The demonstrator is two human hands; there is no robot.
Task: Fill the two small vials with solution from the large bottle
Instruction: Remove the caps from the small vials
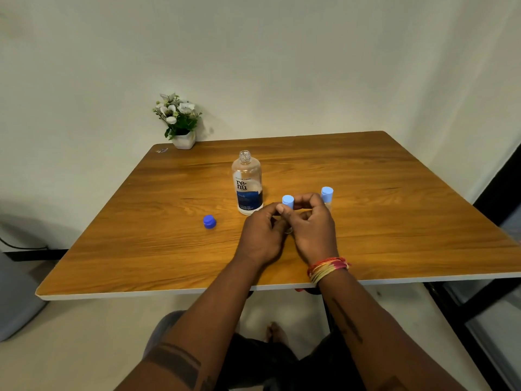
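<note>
your left hand (pixel 260 235) and right hand (pixel 311 225) pinch the small clear vial's pale blue cap (pixel 288 201); next, judging by this, twist it off beside the open large clear bottle (pixel 247 183).

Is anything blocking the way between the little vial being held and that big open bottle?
Nothing visible does. Both hands, left hand and right hand, hold the small clear vial with the light blue cap just right of the uncapped clear large bottle with the blue label; only bare wooden table lies between. The vial's cap is on.
</note>
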